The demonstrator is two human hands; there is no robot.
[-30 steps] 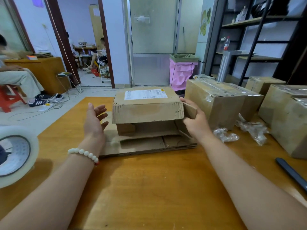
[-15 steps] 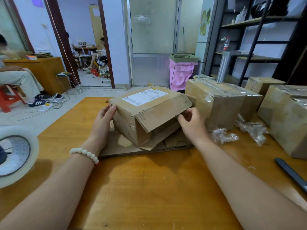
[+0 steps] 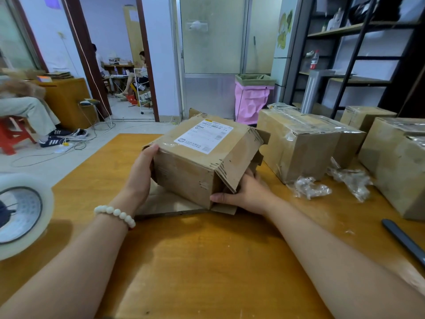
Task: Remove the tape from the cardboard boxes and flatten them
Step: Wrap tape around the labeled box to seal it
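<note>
1. Left grip [image 3: 142, 171] clasps the left side of the cardboard box [image 3: 195, 166]. The thumb hooks over the top edge and the palm lies against the side wall. A white bead bracelet [image 3: 115, 214] sits on that wrist.
2. Right grip [image 3: 246, 194] cups the box's near right corner from below, with the thumb along the bottom edge and the fingers tucked under loose flaps.
3. Box sits tilted between both grips, one corner toward the camera, over a flat cardboard sheet [image 3: 170, 204] on the wooden surface [image 3: 207, 261]. Cannot tell whether the low corner touches the sheet.
4. Box is brown, creased and scuffed. A white shipping label [image 3: 203, 136] is on the upper face, and short dark marks run along the edges. The right end is open, its flaps splayed.
5. Just right of it stand taped boxes [image 3: 299, 143], glossy with clear tape. Crumpled tape wads [image 3: 308, 187] lie beside them.
6. Tape roll [image 3: 20, 215] sits at the far left, and a dark slim tool [image 3: 404, 240] at the right edge.
</note>
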